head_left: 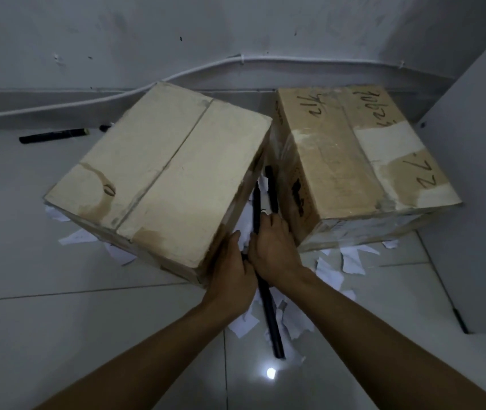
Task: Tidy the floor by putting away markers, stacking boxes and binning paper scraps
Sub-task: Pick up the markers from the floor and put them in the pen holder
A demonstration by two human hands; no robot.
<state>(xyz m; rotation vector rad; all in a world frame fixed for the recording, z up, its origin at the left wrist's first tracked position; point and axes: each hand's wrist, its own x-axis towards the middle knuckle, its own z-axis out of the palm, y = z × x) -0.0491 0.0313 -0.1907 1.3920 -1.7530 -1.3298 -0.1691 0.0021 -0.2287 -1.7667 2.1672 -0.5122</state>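
Two cardboard boxes stand on the tiled floor, a plain box (159, 179) on the left and a handwritten box (354, 155) on the right. My right hand (276, 247) reaches into the gap between them and grips a black marker (256, 208) that points up. Another marker (271, 187) lies in the gap beside it. My left hand (230, 272) is against the plain box's near corner and holds a long black marker (271, 318) that slants down toward me. Torn paper scraps (351, 261) lie around and under both boxes.
A further black marker (54, 136) lies by the wall at the far left, with a short dark one (105, 128) beside it. A white cable (176, 75) runs along the wall. A white panel (472, 202) stands at the right.
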